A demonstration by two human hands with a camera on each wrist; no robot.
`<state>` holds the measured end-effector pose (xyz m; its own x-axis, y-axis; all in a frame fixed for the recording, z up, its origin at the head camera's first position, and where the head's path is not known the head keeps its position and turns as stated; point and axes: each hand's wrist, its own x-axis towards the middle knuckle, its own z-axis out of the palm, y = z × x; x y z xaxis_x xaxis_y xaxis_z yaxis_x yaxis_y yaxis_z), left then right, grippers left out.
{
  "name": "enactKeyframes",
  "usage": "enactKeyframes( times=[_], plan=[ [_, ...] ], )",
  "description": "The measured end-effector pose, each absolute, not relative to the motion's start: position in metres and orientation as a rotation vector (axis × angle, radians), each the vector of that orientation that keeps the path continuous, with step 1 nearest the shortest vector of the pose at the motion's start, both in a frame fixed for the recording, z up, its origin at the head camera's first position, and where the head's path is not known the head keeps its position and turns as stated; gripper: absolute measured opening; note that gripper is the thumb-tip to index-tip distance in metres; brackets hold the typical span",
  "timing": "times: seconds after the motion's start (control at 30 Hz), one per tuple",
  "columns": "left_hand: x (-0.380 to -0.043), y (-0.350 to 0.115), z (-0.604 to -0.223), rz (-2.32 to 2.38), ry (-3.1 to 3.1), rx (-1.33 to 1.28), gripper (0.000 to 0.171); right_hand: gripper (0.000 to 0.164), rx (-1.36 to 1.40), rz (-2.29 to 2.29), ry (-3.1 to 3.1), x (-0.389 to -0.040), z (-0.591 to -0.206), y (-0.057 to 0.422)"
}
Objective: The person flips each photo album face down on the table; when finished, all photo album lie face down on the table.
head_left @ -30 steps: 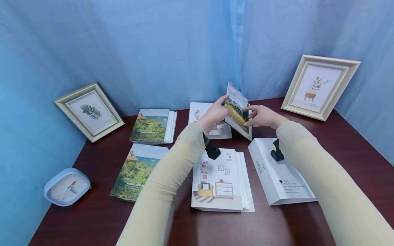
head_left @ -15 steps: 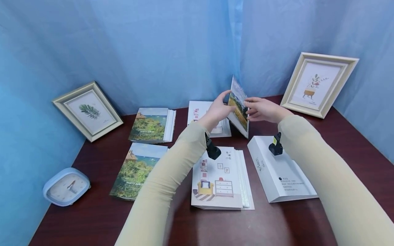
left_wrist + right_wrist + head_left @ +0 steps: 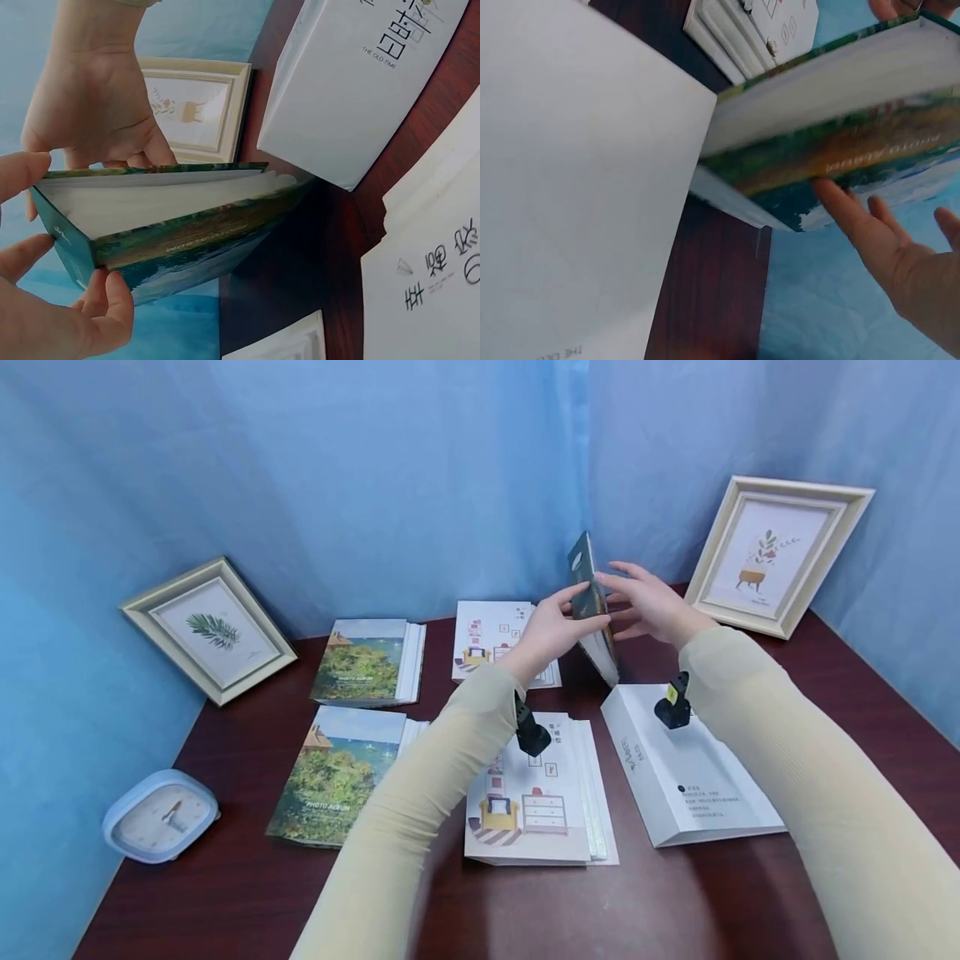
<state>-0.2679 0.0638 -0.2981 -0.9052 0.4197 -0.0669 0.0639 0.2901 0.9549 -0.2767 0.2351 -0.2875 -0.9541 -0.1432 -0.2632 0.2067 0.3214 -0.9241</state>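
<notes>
A photo album with a painted landscape cover stands on end at the back of the table, its dark green spine turned toward me. In the left wrist view the album shows white pages between its covers. My left hand holds it by the spine, thumb on one side and fingers on the other. On the other side, my right hand has its fingers extended against the cover. In the right wrist view, fingertips of the right hand touch the cover near its printed title.
White albums with furniture drawings lie at front centre and behind the left wrist. Two landscape albums lie left; a white album lies right. Picture frames stand at both sides, with a blue clock front left.
The album has turned so its spine now faces me instead of its painted cover. Both hands have shifted slightly right and away with it, and the right fingers have spread.
</notes>
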Motion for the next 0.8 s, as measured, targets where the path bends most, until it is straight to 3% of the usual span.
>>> enactKeyframes(
  times=[0.17,0.5,0.8],
  plan=[
    [-0.267,0.07,-0.301,1.678,2.254,0.489,0.062,0.089,0.134,-1.668,2.29,-0.279,-0.285,0.237],
    [-0.267,0.076,-0.317,1.725,2.246,0.498,0.059,0.075,0.092,-1.672,2.244,-0.277,-0.295,0.246],
    [-0.271,0.077,-0.333,1.729,2.221,0.521,0.07,0.072,0.038,-1.619,2.297,-0.273,-0.301,0.255]
  ],
)
